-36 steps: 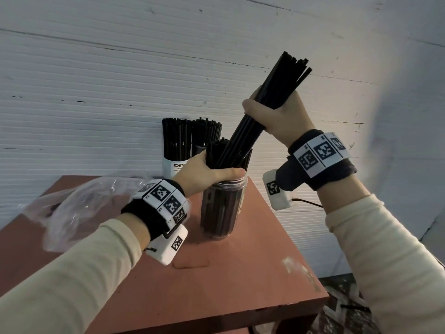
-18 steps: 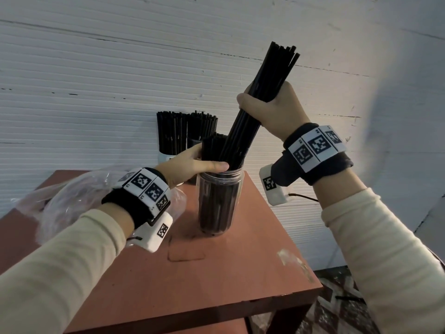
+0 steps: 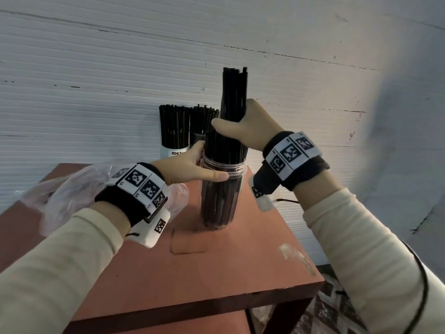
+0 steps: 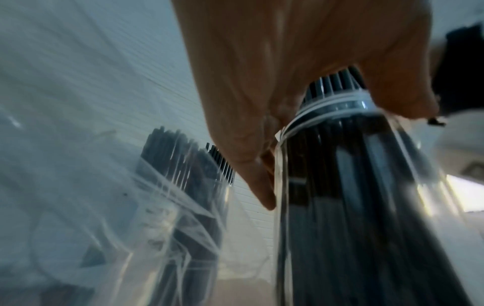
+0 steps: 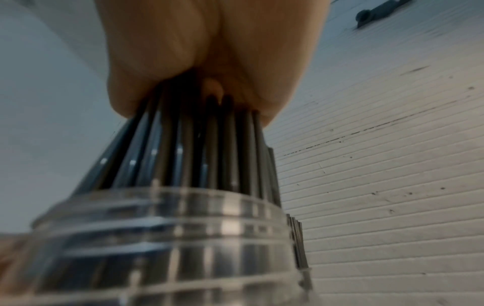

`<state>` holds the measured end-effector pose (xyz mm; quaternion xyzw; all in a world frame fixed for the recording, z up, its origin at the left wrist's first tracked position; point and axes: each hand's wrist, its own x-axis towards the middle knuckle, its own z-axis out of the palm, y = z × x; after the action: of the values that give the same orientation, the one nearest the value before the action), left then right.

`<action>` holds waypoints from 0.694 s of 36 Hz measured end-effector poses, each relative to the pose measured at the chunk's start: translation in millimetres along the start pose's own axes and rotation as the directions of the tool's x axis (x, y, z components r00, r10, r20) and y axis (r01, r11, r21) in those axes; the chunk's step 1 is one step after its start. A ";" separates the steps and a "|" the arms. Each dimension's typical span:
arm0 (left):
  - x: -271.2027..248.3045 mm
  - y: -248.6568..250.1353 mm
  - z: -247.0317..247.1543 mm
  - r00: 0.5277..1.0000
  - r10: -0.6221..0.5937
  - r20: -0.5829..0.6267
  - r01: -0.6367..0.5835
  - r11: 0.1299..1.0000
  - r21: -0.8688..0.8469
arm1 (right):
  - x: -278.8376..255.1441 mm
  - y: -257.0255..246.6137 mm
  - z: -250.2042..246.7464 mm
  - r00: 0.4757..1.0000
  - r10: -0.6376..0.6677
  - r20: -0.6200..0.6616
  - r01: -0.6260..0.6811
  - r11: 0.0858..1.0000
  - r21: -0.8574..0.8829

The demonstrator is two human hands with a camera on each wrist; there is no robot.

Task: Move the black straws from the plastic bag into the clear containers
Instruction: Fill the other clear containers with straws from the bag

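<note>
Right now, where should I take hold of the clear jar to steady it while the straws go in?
Grip the clear jar around its upper wall under the threaded rim, from the left, as the left hand does: it stands upright, and the straw bundle fills the mouth.

A bunch of black straws [image 3: 234,92] stands straight up w/ its bottom end inside a clear container [image 3: 222,194] on the table. The container is tall, round, open on top & already holds lots of straws. Two more full containers [image 3: 186,127] stand behind it by the wall. The plastic bag [image 3: 62,191] lies crumpled to the left.
</note>
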<state>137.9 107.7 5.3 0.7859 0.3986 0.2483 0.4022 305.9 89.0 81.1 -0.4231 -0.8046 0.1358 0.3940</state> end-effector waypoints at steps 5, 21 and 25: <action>-5.1 1.1 3.7 1.000 -0.002 -0.012 0.002 1.000 -0.027 | -5.1 9.1 4.0 0.998 -0.013 -0.064 0.013 1.000 -0.013; -5.3 -11.3 15.8 0.988 0.027 -0.153 -0.055 0.982 -0.180 | -1.5 -10.5 10.4 0.836 -0.388 -0.388 0.236 0.892 -0.386; -4.3 -13.6 16.3 0.987 0.022 -0.162 -0.052 0.981 -0.185 | -2.3 -4.4 15.4 0.794 -0.407 -0.451 0.239 0.892 -0.384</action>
<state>141.3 101.9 -15.2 0.7294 0.3893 0.3542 0.4370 292.6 86.3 72.2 -0.3543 -0.7395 -0.1807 0.5431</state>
